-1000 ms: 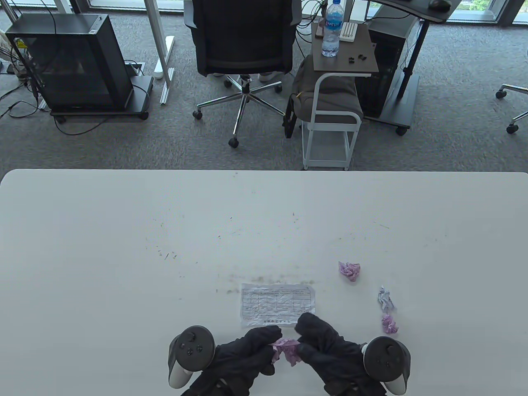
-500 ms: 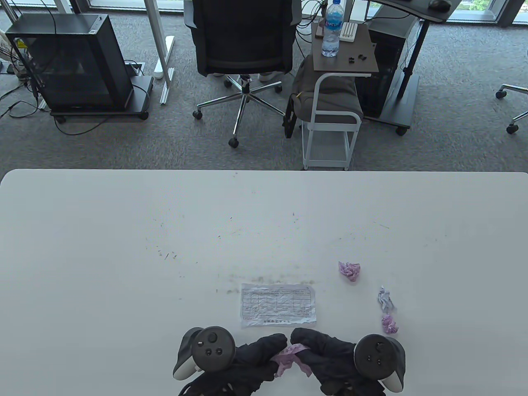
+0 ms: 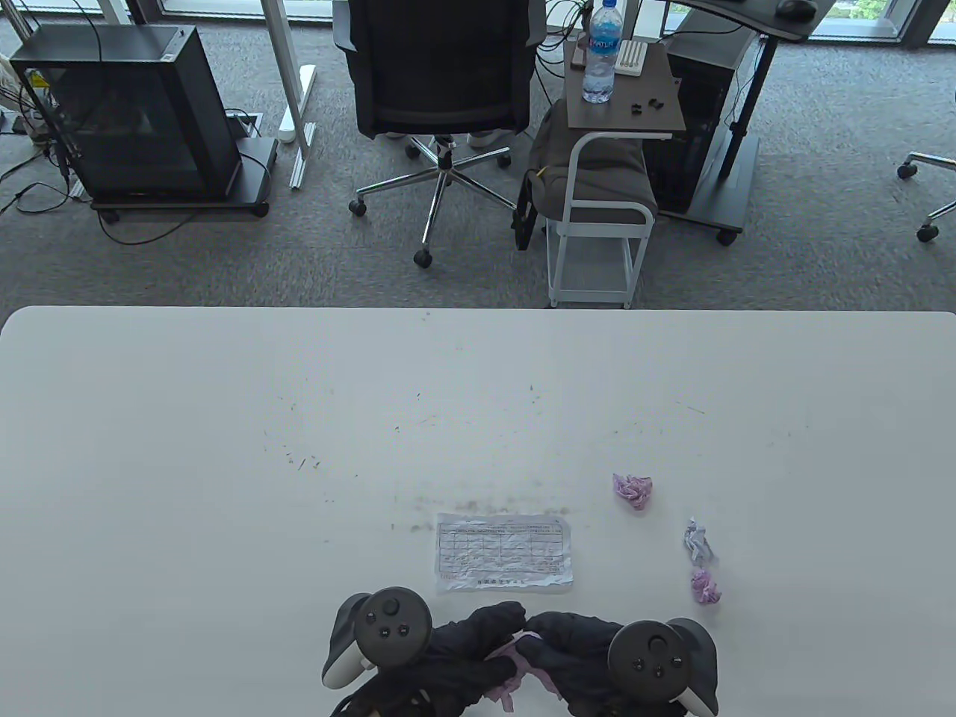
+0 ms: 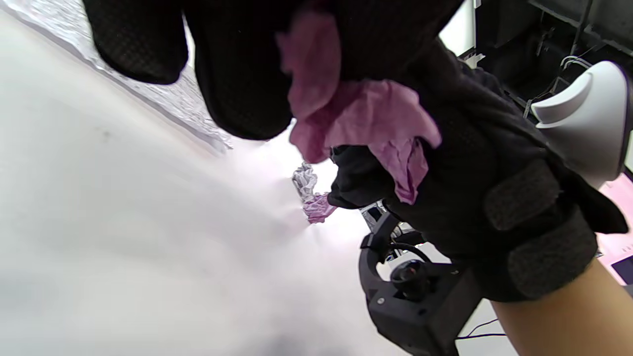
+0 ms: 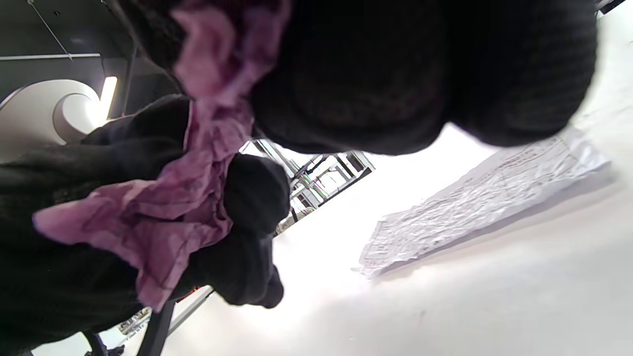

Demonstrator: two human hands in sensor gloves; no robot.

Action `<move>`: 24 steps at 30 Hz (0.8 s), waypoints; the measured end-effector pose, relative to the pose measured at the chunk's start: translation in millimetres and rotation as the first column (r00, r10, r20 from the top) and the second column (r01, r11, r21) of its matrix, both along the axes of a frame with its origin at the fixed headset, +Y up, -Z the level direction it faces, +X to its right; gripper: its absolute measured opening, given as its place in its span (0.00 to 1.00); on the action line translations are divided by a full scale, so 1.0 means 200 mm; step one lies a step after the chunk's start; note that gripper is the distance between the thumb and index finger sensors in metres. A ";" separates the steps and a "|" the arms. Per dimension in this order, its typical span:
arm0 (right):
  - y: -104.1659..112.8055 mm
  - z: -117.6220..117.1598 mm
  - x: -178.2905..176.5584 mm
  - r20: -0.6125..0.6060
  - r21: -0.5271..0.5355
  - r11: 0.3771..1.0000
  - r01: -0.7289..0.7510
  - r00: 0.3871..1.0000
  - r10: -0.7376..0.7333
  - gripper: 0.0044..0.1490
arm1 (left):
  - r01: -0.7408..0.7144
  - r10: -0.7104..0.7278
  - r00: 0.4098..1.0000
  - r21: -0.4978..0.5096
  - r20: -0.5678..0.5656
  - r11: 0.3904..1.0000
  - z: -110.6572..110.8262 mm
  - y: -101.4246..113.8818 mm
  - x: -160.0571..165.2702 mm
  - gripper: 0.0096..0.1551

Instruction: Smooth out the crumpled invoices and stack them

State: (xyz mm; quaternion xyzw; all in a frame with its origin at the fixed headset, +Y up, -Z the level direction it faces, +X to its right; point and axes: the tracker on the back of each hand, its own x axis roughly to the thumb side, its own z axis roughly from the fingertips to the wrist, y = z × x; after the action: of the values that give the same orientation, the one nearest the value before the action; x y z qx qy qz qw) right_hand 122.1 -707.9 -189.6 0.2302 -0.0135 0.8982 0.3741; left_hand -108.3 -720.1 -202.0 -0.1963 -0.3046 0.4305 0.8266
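Observation:
Both gloved hands meet at the table's near edge over a crumpled pink invoice (image 3: 515, 668). My left hand (image 3: 478, 650) and my right hand (image 3: 560, 646) each pinch a side of it; the paper (image 4: 356, 123) (image 5: 163, 217) hangs partly unfolded between the fingers. A flattened white invoice (image 3: 502, 551) (image 5: 474, 207) lies just beyond the hands. To the right sit three crumpled balls: a pink ball (image 3: 632, 490), a white-blue ball (image 3: 697, 541) and a small pink ball (image 3: 705, 586). The left wrist view also shows a white ball (image 4: 304, 180) beside a pink ball (image 4: 319, 207).
The white table (image 3: 224, 448) carries small scattered specks near its middle. Beyond its far edge stand an office chair (image 3: 441, 89), a side cart with a water bottle (image 3: 602, 52) and a black computer case (image 3: 127, 112).
Both hands have drawn back toward the near edge and closer together with the pink invoice, which has been pulled partly apart. The right tracker has swung left.

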 end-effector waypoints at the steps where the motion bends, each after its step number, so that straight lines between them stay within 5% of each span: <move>1: 0.00 0.00 0.01 -0.007 -0.007 1.000 -0.026 1.000 0.026 0.20 | 0.027 -0.027 0.999 -0.007 -0.017 1.000 -0.01 0.00 -0.01 0.30; 11: 0.01 -0.03 0.05 -0.011 -0.048 0.996 -0.078 0.997 0.078 0.26 | 0.051 -0.032 0.980 0.095 -0.197 0.994 -0.03 0.01 -0.09 0.22; 17: -0.04 -0.04 0.04 -0.065 -0.180 0.972 -0.149 0.988 0.139 0.26 | -0.169 0.173 0.963 0.038 -0.206 0.985 -0.02 0.00 -0.10 0.24; 24: -0.07 -0.04 0.00 -0.128 -0.190 0.963 -0.191 0.977 0.169 0.25 | -0.085 0.156 0.951 0.262 -0.266 0.961 0.00 0.04 -0.10 0.24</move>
State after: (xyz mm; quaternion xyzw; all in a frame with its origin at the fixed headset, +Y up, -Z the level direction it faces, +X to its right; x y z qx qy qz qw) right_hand 121.8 -721.9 -197.8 0.2410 0.1192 0.9111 0.3124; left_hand -128.7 -711.3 -202.7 -0.0088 -0.2454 0.4630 0.8517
